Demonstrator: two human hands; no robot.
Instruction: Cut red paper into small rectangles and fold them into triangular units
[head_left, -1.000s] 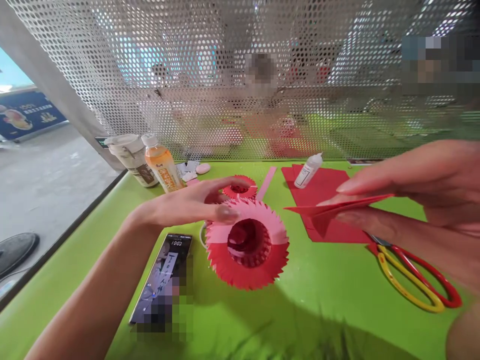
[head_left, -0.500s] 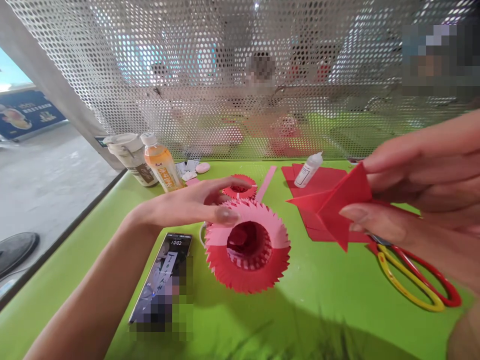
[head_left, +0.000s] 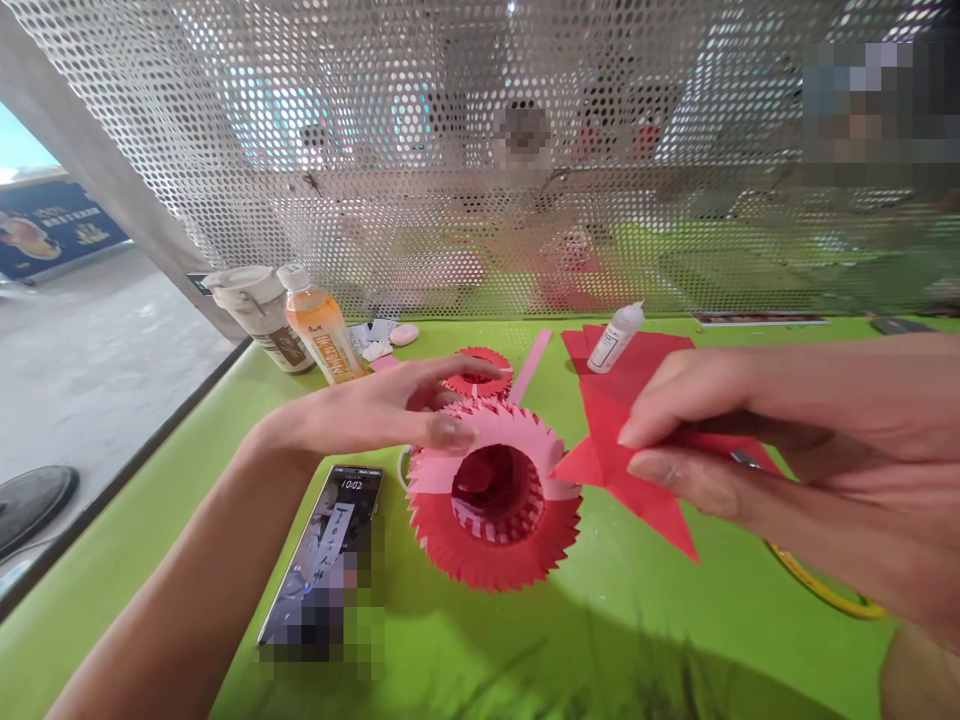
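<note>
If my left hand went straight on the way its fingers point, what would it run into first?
Probably the pink paper strip, just past the fingertips of your left hand. Depth is unclear, though: the fingers look raised, so they might pass above it.

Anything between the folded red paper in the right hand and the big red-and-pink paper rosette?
Nothing visible. The folded red paper in the right hand has its left tip at the right edge of the paper rosette; whether they touch can't be told. The left hand sits at the rosette's far rim, clear of that side.
</note>
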